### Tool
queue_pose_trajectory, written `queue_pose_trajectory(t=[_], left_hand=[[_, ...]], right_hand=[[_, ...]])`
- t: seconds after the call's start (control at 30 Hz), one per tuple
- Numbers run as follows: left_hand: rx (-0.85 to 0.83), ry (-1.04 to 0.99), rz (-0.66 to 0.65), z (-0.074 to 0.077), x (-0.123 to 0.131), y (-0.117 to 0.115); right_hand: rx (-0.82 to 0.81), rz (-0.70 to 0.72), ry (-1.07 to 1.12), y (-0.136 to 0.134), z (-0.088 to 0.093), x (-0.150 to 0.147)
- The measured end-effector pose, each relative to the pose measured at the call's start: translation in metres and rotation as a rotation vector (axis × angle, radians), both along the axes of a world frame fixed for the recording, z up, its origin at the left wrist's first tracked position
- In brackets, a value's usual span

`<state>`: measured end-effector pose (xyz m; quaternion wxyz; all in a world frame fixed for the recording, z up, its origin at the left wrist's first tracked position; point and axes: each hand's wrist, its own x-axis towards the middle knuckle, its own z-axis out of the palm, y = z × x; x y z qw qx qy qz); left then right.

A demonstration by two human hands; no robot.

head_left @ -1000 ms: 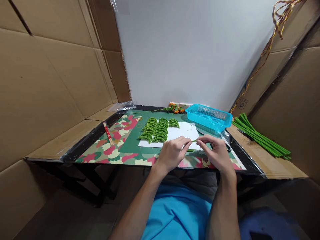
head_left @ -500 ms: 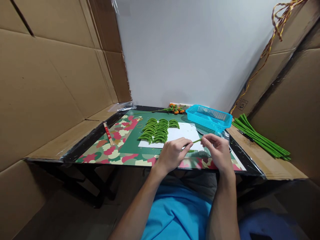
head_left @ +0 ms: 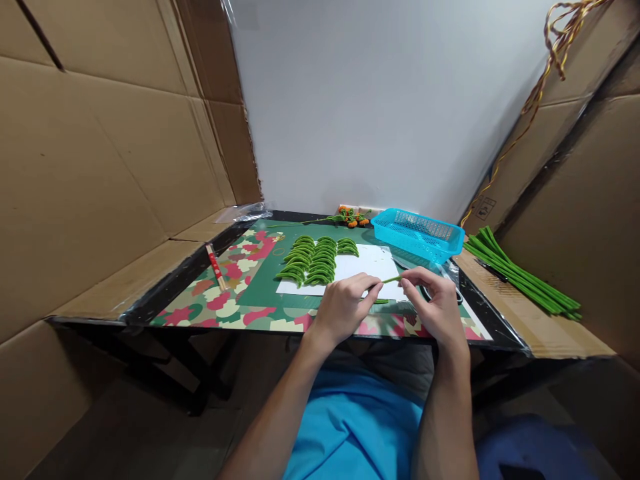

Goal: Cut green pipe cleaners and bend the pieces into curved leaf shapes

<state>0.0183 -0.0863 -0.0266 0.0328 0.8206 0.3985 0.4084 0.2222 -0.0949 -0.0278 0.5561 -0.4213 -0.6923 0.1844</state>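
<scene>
The counter (head_left: 165,288) carries a blue basket (head_left: 417,233) at far right, a white sheet (head_left: 367,263) in the middle and rows of green curved pieces (head_left: 313,259) left of it, all unmoved. At the near edge, the left hand (head_left: 345,305) and right hand (head_left: 436,303) each close their grip, pinching one end of a thin green stem (head_left: 391,279). The right hand sits slightly farther right than a second ago, baring more stem.
</scene>
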Motion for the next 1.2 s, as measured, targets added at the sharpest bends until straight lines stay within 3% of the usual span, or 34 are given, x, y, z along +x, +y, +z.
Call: queue_pose_trajectory(t=[0.37,0.53,0.73,0.87,1.0,1.1,1.2], left_hand=[[-0.008,-0.001,0.0,0.0021,0.0003,-0.0017],[-0.034,0.009,-0.065,0.0036,-0.0014,-0.0028],[-0.031,-0.023,-0.074,0.0044,-0.0012,-0.0028],[-0.054,-0.047,-0.057,0.0054,-0.0009,-0.0042],[-0.08,-0.061,-0.041,0.0054,-0.0019,-0.0052],[-0.109,0.013,-0.011,0.0056,-0.0025,-0.0054],[-0.116,0.083,0.006,0.0064,-0.0025,-0.0052]], right_hand=[[0.041,-0.037,0.027,-0.001,0.0025,-0.004],[0.064,-0.078,0.004,-0.0014,0.0015,-0.0046],[-0.001,-0.059,0.001,0.001,-0.0031,-0.0042],[-0.008,-0.063,0.106,0.0022,-0.0036,-0.004],[0.06,-0.163,0.323,0.0049,-0.0032,-0.0023],[0.095,-0.26,0.459,0.0072,-0.0028,-0.0005],[0.051,-0.243,0.522,0.0074,-0.0012,-0.0007]])
